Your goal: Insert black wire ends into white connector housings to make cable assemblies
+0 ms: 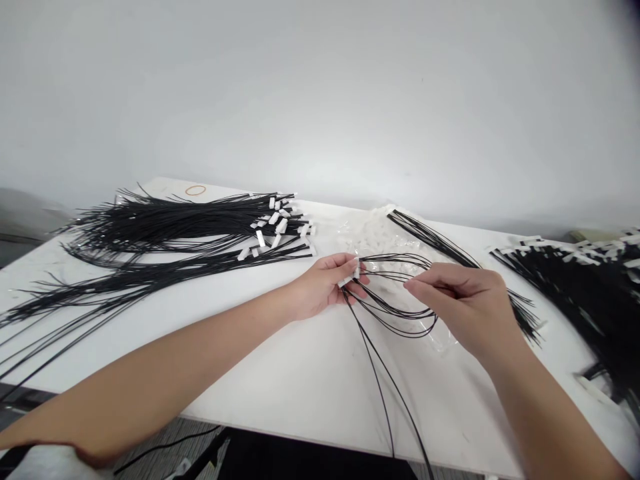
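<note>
Bare forearms (165, 360), two, nearest the viewer, one at each side. All places below are given from the crinkled transparent plastic bag.

Flat white table (280, 380): beneath the bag.
Broad black heap of wires (595, 293), white connectors along its upper edge: far right of the bag.
Thick black pile of wires (175, 217), white-tipped: left of the bag.
Crinkled transparent plastic bag (370, 227): white pieces inside.
Slim black bundle of wires (425, 233): just right of the bag, partly behind the right hand.
Right hand (465, 290): right of the bag, fingers curled, thumb against index finger — whether a wire is pinched, cannot tell.
Left hand (333, 280): in front of the bag, grasping the connectors between thumb and fingers.
Looped thin black wires (395, 310): before the bag, running from the held connectors.
Thin orange ring (195, 186): far left of the bag.
Small white rectangular connectors (357, 268): in the left hand.

Progress, by judgement: partway. Looped ends appear seated in the held connectors; two wires trail loose. Pile looks fitted at one end only; bagged pieces seem unused.
</note>
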Tool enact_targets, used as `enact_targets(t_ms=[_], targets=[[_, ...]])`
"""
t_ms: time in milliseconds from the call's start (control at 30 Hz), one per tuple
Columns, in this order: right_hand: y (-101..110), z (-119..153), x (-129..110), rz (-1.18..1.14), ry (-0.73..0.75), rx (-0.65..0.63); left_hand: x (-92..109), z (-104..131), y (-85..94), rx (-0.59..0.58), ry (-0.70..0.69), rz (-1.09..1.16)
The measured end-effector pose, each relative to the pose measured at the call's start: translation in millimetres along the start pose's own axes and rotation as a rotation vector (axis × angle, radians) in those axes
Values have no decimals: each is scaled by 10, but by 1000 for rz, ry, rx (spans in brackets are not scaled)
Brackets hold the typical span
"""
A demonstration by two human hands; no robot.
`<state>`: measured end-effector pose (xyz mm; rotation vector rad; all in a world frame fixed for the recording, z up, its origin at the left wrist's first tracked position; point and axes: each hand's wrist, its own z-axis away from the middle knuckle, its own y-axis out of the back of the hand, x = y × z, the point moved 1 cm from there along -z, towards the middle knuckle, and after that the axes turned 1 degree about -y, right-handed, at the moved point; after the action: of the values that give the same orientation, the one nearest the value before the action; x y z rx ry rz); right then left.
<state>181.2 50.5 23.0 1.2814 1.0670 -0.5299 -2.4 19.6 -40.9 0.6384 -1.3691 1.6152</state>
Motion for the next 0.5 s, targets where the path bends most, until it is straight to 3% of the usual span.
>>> enact_targets(t_ms=[500], targets=[[18, 10, -8, 21, 30, 30, 2, -7, -10, -2, 19, -10]])
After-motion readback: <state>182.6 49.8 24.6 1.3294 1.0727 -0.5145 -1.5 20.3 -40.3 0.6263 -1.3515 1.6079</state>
